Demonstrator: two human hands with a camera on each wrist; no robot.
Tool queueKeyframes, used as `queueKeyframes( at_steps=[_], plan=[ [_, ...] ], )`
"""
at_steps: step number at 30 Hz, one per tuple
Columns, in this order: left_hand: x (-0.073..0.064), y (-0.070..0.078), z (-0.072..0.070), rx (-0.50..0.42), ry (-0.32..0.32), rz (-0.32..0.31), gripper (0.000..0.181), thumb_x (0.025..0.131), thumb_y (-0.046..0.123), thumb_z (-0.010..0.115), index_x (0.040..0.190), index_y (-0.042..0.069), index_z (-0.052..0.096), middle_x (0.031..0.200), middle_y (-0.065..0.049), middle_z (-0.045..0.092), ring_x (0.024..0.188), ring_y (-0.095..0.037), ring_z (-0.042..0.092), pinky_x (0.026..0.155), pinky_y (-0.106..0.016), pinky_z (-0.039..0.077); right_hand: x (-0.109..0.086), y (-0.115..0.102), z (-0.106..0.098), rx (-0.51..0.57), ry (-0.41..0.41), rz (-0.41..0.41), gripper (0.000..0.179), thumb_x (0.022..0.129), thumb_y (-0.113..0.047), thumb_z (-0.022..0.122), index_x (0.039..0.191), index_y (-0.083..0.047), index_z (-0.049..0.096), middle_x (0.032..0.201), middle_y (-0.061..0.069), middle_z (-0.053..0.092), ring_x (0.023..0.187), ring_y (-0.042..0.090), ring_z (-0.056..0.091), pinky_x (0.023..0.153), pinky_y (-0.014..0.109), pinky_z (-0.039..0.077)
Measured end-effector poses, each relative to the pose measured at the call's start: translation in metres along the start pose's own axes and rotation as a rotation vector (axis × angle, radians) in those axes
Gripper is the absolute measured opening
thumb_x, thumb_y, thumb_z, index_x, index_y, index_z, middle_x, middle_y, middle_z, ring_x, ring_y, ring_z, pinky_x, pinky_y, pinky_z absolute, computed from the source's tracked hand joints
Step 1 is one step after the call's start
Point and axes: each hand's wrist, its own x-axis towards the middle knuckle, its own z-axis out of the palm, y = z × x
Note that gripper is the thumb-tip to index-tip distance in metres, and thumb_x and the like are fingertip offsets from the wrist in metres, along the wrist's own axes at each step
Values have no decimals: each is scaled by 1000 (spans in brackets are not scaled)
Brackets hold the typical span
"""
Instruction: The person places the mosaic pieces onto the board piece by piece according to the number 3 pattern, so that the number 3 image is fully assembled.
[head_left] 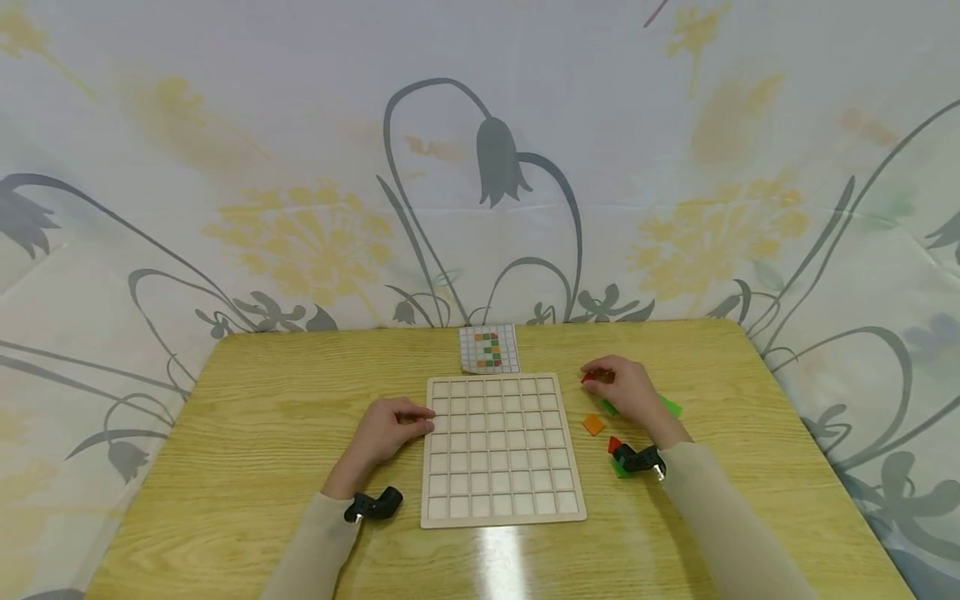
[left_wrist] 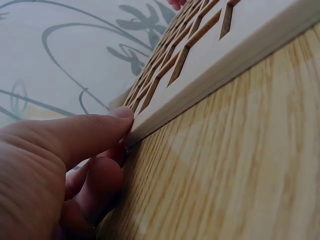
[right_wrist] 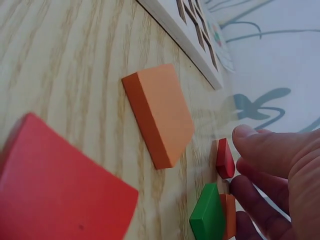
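Observation:
A wooden grid board (head_left: 503, 522) lies flat on the table. At its left edge is my left hand (head_left: 392, 427); in the left wrist view the thumb (left_wrist: 102, 127) and a bent finger grip the rim. Beyond the board's right side my right hand (head_left: 624, 387) reaches down over small coloured tiles. A red tile (right_wrist: 225, 159) stands by its fingertips in the right wrist view, with thumb and fingers spread and a gap beside it. Close to that hand are a green tile (right_wrist: 207, 215) and an orange tile (right_wrist: 229, 215) behind it.
A larger-looking orange tile (head_left: 593, 424) lies between board and right hand. Another red tile (head_left: 614, 444) and a green tile (head_left: 620, 468) sit near the right wrist. A card with a coloured grid pattern (head_left: 489, 348) lies behind the board, before the flowered backdrop (head_left: 480, 250).

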Motion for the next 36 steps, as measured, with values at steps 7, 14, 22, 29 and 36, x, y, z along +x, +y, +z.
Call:
queueKeyframes(
  at_steps=[7, 14, 22, 29, 36],
  plan=[
    [0, 1, 0, 30, 10, 11, 13, 86, 18, 80, 98, 13, 81, 87, 7, 70, 68, -8, 56, 63, -26, 45, 1, 0, 0, -39, 1, -5, 24, 90, -7, 74, 113, -1, 73, 112, 16, 68, 100, 33, 62, 89, 51, 49],
    [0, -1, 2, 16, 20, 20, 14, 86, 17, 80, 99, 11, 81, 85, 6, 70, 67, -7, 56, 62, -26, 45, 3, 3, 1, -52, -14, -2, 25, 89, -7, 75, 113, -2, 73, 117, 17, 68, 108, 37, 61, 95, 52, 46],
    [-1, 2, 0, -49, -5, 4, 22, 87, 16, 79, 107, 8, 78, 79, 7, 67, 64, -9, 55, 59, -25, 45, 1, 1, -4, -67, -56, -10, 31, 89, -6, 75, 119, -3, 71, 126, 20, 64, 119, 42, 55, 101, 56, 40],
    [0, 2, -1, -12, -6, 16, 19, 88, 18, 78, 105, 10, 79, 81, 8, 67, 66, -8, 56, 61, -26, 46, 2, 1, -4, -65, -67, -7, 30, 89, -6, 74, 119, -3, 71, 126, 21, 63, 119, 43, 55, 101, 57, 40],
    [-1, 1, 1, -20, -8, 8, 20, 88, 17, 78, 106, 9, 79, 82, 7, 67, 65, -10, 55, 60, -26, 46, 3, 6, -1, -68, -57, 15, 29, 90, -11, 75, 117, -3, 72, 123, 20, 64, 117, 40, 56, 101, 55, 41]
  ],
)
